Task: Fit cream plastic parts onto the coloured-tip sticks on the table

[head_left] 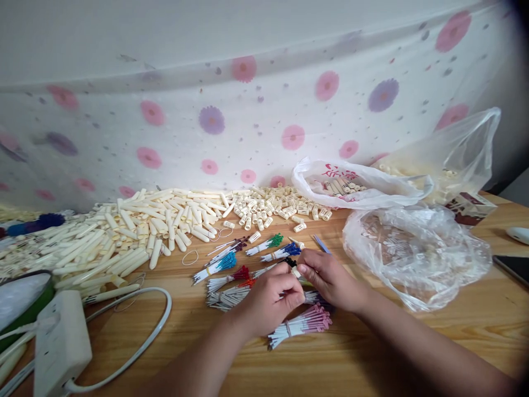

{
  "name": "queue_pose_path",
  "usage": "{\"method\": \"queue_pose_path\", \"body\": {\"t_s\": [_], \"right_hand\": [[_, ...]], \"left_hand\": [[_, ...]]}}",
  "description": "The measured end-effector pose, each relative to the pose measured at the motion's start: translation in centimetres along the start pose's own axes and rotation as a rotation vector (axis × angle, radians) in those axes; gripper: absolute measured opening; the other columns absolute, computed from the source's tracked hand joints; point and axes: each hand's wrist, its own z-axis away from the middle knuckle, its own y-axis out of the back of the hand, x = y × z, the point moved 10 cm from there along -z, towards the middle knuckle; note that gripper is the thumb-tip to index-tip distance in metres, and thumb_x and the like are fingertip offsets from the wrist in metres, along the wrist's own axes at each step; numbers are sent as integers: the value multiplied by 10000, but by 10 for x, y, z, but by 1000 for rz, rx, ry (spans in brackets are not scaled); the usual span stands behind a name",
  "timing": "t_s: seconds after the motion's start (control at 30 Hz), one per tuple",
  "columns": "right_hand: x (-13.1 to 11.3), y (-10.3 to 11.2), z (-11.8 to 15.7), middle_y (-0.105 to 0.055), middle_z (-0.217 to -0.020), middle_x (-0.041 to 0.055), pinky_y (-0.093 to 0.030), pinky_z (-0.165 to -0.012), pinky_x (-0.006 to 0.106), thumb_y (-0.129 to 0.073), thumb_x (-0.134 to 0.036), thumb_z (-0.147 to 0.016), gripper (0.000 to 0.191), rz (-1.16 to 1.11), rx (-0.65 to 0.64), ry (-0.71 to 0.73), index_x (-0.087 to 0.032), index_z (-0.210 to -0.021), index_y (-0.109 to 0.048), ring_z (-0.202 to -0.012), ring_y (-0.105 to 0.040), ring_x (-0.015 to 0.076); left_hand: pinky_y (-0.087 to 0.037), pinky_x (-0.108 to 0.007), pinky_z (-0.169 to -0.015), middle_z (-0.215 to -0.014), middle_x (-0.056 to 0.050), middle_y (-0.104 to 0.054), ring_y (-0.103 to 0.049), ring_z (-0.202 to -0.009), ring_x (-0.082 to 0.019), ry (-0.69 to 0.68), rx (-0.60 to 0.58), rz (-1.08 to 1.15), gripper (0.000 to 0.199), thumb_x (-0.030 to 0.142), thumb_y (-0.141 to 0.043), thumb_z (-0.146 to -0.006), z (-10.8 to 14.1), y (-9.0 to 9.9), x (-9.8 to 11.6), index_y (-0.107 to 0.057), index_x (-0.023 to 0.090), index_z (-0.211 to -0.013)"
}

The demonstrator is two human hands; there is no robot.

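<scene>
Near the table's middle, my left hand (273, 298) and my right hand (328, 278) meet over bundles of thin white sticks with coloured tips. Between their fingertips is a small cream plastic piece (296, 272). The right fingers pinch it; the left fingers are curled closed beside it, and what they hold is hidden. A pink-tipped bundle (301, 326) lies just below the hands. Blue (215, 267), green (265, 245), dark blue (281, 252) and red (227, 279) bundles lie to the left and above.
Long cream tubes (136, 226) are heaped at left, short slotted pieces (273, 207) behind. A white plastic bag (359, 184) and a crumpled clear bag (417, 253) are at right. A power strip (61, 342) with a looped cable is front left; a phone (512, 268) lies far right.
</scene>
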Motion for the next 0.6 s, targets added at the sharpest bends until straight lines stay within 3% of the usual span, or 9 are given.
{"method": "queue_pose_path", "body": {"t_s": [0.17, 0.43, 0.53, 0.6], "right_hand": [[-5, -3, 1, -450, -691, 0, -342, -599, 252, -342, -321, -956, 301, 9, -55, 54, -183, -697, -410, -637, -418, 116], [3, -10, -2, -426, -640, -24, -352, -569, 232, -356, -392, -950, 348, -162, -2, -54, -186, -674, -405, -602, -409, 104], [-6, 6, -1, -485, -680, -1, -386, -601, 252, -364, -373, -946, 313, -65, 7, -77, -182, -723, -471, -637, -457, 121], [-15, 26, 18, -547, -758, 23, -420, -640, 268, -402, -348, -935, 238, 24, -38, -98, -189, -822, -538, -690, -505, 137]], "left_hand": [[-343, -214, -624, -694, 15, -430, -432, -660, -97, 34, -33, 121, 252, 285, -517, -876, 2, -3, -1, -562, 145, -672], [-301, -232, -584, -644, 1, -445, -439, -643, -111, -156, 7, -209, 265, 207, -506, -868, 3, 4, 19, -557, 139, -617], [-300, -233, -576, -650, -7, -450, -436, -637, -114, -199, 43, -279, 264, 204, -488, -876, 3, 6, 22, -573, 139, -634], [-299, -231, -571, -653, -7, -448, -437, -630, -110, -214, 72, -290, 270, 204, -481, -882, 4, 9, 22, -574, 137, -638]]}}
